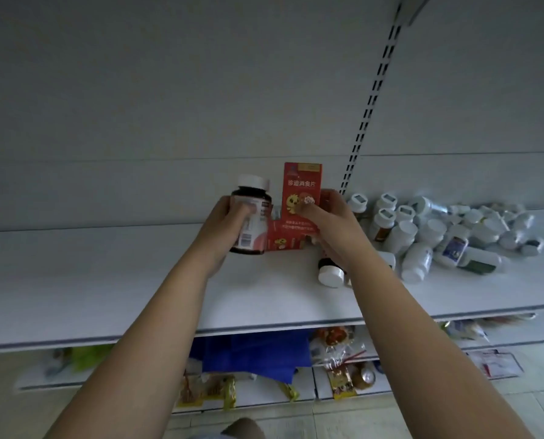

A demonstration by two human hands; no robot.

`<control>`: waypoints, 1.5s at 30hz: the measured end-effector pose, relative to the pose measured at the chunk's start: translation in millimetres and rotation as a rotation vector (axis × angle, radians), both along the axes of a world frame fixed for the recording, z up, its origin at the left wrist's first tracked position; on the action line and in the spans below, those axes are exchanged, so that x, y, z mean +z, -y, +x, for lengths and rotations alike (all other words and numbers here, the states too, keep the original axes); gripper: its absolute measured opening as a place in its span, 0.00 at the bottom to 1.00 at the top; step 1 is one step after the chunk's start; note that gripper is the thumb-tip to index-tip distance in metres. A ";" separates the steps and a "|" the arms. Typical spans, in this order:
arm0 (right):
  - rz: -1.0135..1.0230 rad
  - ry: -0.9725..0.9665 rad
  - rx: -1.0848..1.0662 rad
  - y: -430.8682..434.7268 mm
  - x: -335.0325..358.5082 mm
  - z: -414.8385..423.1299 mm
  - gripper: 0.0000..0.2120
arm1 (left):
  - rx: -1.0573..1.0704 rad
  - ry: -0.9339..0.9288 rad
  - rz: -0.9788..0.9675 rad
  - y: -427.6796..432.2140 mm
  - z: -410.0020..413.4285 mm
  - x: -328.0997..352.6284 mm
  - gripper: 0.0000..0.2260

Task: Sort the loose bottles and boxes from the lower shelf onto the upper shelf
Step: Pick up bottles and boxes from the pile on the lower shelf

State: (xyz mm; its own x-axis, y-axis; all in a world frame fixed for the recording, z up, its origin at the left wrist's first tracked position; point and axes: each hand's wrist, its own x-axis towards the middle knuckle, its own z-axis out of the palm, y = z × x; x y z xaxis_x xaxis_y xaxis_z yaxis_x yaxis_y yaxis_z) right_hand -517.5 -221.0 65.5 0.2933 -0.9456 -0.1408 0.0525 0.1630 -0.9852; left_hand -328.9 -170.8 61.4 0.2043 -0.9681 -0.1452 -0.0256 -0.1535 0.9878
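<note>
Gripping a bottle (251, 213), the left hand (229, 217) is working beside the right hand (331, 217) pinching a box (300, 191); a heap (438, 236) to their right is apparently waiting.

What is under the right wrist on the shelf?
Under the right hand gripping the upright red cardboard box, a dark bottle with round white cap lies on its side on the white shelf. The wrist covers most of its body and label.

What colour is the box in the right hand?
The box is red with a yellow cartoon chick; the head view shows it.
</note>
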 end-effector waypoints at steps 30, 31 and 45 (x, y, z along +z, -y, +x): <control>-0.314 0.264 0.222 -164.5 206.3 -44.7 0.15 | 0.043 -0.258 -0.500 -171.7 -51.0 211.9 0.25; -0.330 0.262 0.217 -166.2 211.8 -38.8 0.15 | 0.046 -0.251 -0.510 -174.4 -44.3 217.3 0.26; -0.526 0.291 0.208 -189.6 292.2 118.8 0.16 | 0.151 -0.032 -0.729 -204.8 112.4 297.3 0.19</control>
